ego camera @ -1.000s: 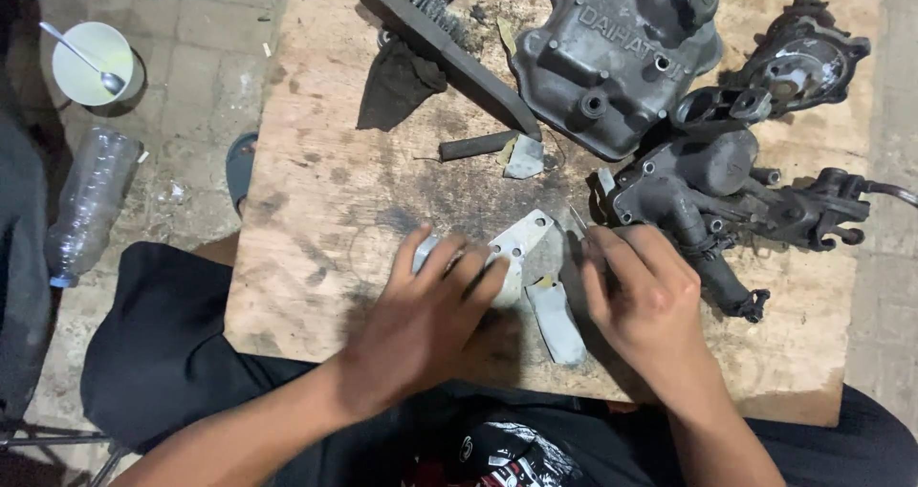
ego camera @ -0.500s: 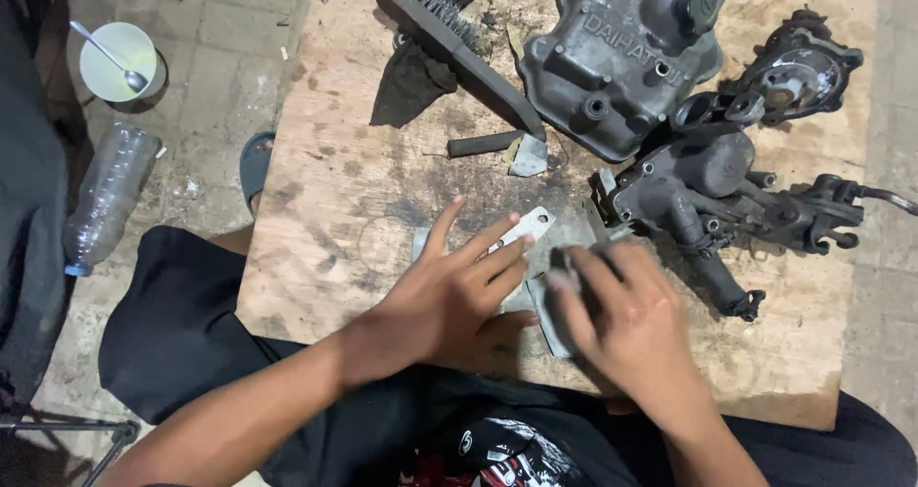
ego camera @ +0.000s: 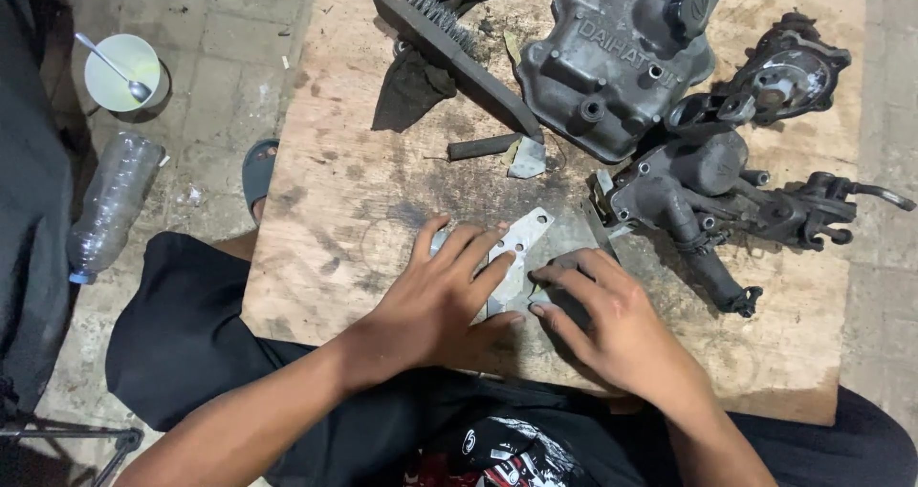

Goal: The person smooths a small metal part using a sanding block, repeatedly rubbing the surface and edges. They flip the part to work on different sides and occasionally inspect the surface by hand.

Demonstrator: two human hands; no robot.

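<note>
Fingers [ego camera: 469,253] of the left hand [ego camera: 435,301] are spread apart and pressed flat, palm down, on a pale metal plate [ego camera: 521,248] lying near the front edge of the worktop [ego camera: 325,210]. Just beside it, the right hand [ego camera: 612,320] is held palm down, fingers together, curled over a dark piece at the plate's right edge.

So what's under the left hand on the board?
The left hand presses flat on a pale grey metal plate with holes, lying on the plywood board. The plate's lower end is covered by the fingers.
</note>
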